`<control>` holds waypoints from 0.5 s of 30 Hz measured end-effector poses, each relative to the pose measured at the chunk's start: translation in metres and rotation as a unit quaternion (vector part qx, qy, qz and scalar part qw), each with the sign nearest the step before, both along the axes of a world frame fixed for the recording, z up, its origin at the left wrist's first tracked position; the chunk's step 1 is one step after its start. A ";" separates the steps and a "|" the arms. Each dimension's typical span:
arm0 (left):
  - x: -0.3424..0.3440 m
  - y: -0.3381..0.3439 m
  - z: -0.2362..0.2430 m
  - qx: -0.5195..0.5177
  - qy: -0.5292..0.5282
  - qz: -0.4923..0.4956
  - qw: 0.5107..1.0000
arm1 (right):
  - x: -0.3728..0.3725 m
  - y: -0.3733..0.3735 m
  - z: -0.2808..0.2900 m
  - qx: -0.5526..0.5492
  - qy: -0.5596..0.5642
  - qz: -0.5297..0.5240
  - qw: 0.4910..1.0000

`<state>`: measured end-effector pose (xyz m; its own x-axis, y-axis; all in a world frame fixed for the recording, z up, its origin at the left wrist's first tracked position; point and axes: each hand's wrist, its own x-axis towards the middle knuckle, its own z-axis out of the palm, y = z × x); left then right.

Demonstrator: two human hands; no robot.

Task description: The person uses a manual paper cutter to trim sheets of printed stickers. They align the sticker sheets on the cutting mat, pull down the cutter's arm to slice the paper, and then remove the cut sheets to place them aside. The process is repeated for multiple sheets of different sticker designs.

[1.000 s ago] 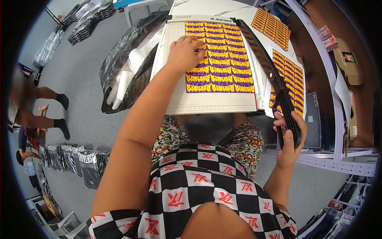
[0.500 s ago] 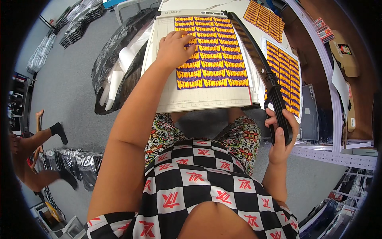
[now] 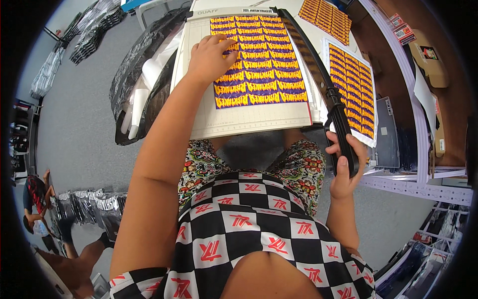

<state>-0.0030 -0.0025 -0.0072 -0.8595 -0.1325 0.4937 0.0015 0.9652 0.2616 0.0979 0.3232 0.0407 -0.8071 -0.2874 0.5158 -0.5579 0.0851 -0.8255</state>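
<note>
A paper cutter (image 3: pixel 194 114) with a cream gridded board holds a sheet of purple and yellow labels (image 3: pixel 269 74). My left hand (image 3: pixel 209 57) lies on the sheet's upper left, fingers spread and slightly bent, pressing on it. My right hand (image 3: pixel 343 164) grips the black handle (image 3: pixel 338 127) of the cutter's long blade arm, raised along the board's right side. Just right of the blade a stack of similar sheets (image 3: pixel 351 89) lies on white paper; another sheet (image 3: pixel 326 20) lies on the white table (image 3: pixel 289 7) behind.
A black plastic bag with white rolls (image 3: pixel 124 89) is left of the cutter. Folded garments (image 3: pixel 94 27) and packaged clothing (image 3: pixel 89 204) lie on the grey floor. Co-workers (image 3: pixel 37 204) are at the left. A white metal rack (image 3: pixel 423 189) with cardboard (image 3: pixel 430 79) stands at the right.
The view has shifted, carrying the cutter left and up in frame. My hands keep their places on sheet and handle. Co-workers' legs at left have moved down toward the lower edge.
</note>
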 end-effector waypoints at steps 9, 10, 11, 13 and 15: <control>0.004 0.002 0.008 -0.004 -0.051 0.009 0.999 | -0.001 0.006 -0.024 -0.022 0.018 0.013 1.000; 0.004 0.002 0.008 -0.004 -0.053 0.008 0.999 | -0.001 0.006 -0.026 -0.024 0.015 0.014 0.999; 0.004 0.003 0.009 -0.005 -0.053 0.009 0.999 | 0.000 0.007 -0.028 -0.027 0.012 0.014 0.999; 0.005 0.002 0.009 -0.007 -0.052 0.012 0.999 | 0.000 0.007 -0.032 -0.029 0.017 0.016 0.999; 0.004 0.002 0.007 -0.010 -0.048 0.010 0.999 | -0.001 0.007 -0.035 -0.029 0.030 0.016 0.999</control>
<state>0.0009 -0.0006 0.0002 -0.9006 -0.1409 0.4112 -0.0419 0.9697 0.2405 0.0967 0.3306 0.0054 -0.7649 -0.2807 0.5798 -0.6086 0.0197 -0.7933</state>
